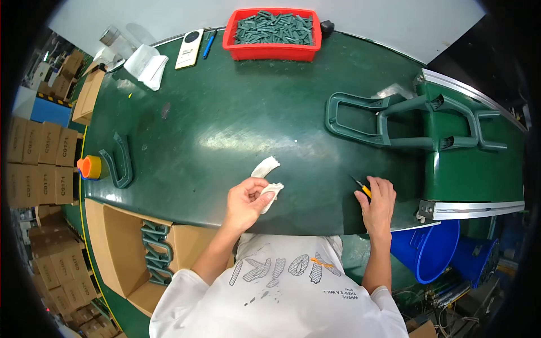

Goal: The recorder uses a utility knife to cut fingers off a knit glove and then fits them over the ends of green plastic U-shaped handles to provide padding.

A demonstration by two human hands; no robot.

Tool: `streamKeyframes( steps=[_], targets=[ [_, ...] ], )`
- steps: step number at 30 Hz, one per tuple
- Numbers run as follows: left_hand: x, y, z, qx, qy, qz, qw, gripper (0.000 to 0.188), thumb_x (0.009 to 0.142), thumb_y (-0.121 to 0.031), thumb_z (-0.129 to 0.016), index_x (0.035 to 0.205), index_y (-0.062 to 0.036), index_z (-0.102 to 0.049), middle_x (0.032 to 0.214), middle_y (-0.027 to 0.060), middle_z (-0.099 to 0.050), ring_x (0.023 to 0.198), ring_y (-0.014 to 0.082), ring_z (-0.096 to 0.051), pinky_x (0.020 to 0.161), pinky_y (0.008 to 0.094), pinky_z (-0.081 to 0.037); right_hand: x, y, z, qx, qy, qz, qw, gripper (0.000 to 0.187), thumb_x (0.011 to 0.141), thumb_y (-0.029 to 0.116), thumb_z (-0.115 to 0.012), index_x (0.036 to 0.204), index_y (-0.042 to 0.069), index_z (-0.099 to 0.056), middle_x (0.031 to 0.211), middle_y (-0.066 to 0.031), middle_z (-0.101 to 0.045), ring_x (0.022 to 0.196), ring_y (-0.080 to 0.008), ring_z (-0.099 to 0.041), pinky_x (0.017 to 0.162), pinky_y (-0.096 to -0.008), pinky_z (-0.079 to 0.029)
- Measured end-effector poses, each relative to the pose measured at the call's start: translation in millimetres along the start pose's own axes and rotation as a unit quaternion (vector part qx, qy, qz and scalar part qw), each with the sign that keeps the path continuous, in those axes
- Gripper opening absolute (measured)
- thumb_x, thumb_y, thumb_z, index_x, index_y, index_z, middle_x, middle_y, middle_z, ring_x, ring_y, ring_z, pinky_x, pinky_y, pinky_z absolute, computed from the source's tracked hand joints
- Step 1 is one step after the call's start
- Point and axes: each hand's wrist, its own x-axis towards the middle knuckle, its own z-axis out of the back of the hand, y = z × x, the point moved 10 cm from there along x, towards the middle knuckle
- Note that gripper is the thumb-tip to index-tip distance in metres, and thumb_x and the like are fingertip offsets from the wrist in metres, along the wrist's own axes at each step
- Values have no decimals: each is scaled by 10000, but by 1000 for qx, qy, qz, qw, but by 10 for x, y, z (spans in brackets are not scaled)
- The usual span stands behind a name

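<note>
My left hand is closed, pinching a folded white scrap of cloth or paper between thumb and fingers. Another white strip shows just beyond the fingertips; whether the two are joined I cannot tell. My right hand rests low over the green table, its fingers curled around a small yellow-handled knife. The thin blade points away from me and to the left. Part of the handle is hidden under the palm.
Dark green plastic frames lie at right, reaching onto a conveyor. A red bin of green pieces stands at the back, near a phone and blue pen. An open carton and blue buckets flank me.
</note>
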Motion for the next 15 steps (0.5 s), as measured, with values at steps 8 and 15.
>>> streamKeyframes(
  steps=[8, 15],
  targets=[
    [-48, -16, 59, -12, -5, 4, 1000, 106, 846, 7, -653, 945, 12, -617, 811, 41, -665, 687, 56, -583, 612, 194, -450, 1242, -72, 96, -123, -117, 6, 985, 404, 853, 238, -641, 1175, 12, -549, 1146, -250, -537, 1051, -401, -540, 871, -465, -446],
    [-129, -4, 286, -55, -55, -13, 997, 124, 840, 5, -665, 956, 15, -624, 836, 52, -670, 706, 70, -602, 624, 204, -471, 1563, -136, -537, -129, 75, -128, 980, 422, 894, 354, -564, 1207, 71, -542, 988, -247, -582, 849, -395, -639, 707, -477, -521]
  ],
)
